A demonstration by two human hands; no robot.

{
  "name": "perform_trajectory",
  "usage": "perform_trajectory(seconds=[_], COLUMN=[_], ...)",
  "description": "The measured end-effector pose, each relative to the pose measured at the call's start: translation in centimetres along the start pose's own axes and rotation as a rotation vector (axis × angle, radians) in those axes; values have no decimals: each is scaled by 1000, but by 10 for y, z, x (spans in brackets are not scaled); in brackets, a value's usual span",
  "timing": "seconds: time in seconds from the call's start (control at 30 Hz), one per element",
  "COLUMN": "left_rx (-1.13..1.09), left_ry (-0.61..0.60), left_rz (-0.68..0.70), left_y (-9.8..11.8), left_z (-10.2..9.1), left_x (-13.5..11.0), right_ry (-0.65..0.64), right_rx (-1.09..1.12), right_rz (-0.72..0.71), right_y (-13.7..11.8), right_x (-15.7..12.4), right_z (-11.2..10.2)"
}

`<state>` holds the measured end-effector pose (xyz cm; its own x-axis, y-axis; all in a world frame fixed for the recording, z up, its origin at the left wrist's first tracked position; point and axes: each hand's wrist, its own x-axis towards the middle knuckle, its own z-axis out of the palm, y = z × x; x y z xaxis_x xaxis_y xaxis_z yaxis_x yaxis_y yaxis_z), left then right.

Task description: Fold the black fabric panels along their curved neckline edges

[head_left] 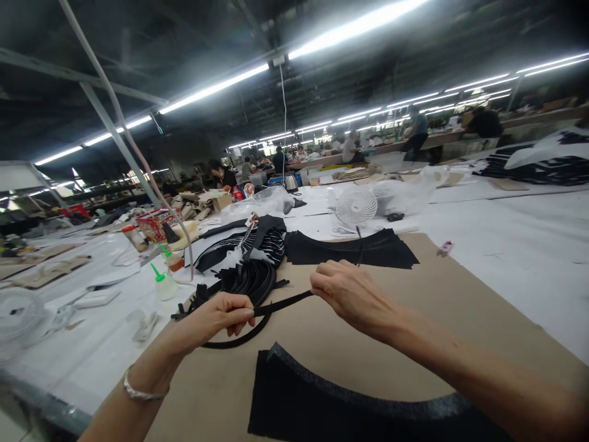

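Observation:
My left hand (219,317) and my right hand (348,292) each pinch one end of a narrow black strip (281,303), held taut between them above a brown cardboard sheet (442,307). A silver bracelet sits on my left wrist. The strip's slack curls down below my left hand. A pile of more black strips (248,279) lies just behind my left hand. A stack of curved black fabric pieces (322,399) lies close in front of me, and another black stack (350,248) lies beyond my right hand.
Two green-capped glue bottles (164,282) stand at the left, near a red box (154,224). A small white fan (356,207) and clear plastic bags (257,205) sit farther back. A slanted metal pole (124,147) rises at left. Other people work at distant tables.

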<state>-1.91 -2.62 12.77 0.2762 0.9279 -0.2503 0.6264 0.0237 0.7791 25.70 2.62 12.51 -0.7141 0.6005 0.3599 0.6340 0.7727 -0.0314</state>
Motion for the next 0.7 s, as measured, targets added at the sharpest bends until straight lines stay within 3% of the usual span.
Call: perform_trajectory(seconds=[0.17,0.3,0.37,0.47,0.5,0.53,0.6,0.63,0.7], left_rx=[-30,23,199,436,443,408,172,-28,-522], left_ry=[49,151,389,971,1074,1070,768,573,385], left_rz=[-17,-45,27,134,149,156,151,118,114], left_y=[-5,-6,-6,-1,2,6,13,16,20], left_z=[-4,-5,-1,17,27,39,63,74,91], left_x=[-3,-1,-3,-11,-13,-14,-9,-3,14], right_ry=[49,13,-24,-60,-64,-66,-75,-86,-123], right_rx=[42,537,728,875,933,987,1078,1115,1165], right_rz=[-19,166,276,368,393,412,422,414,388], right_y=[3,2,0,-2,-3,-4,-8,-10,-16], right_x=[4,3,2,4,5,6,8,8,9], right_z=[0,4,7,11,12,12,13,13,15])
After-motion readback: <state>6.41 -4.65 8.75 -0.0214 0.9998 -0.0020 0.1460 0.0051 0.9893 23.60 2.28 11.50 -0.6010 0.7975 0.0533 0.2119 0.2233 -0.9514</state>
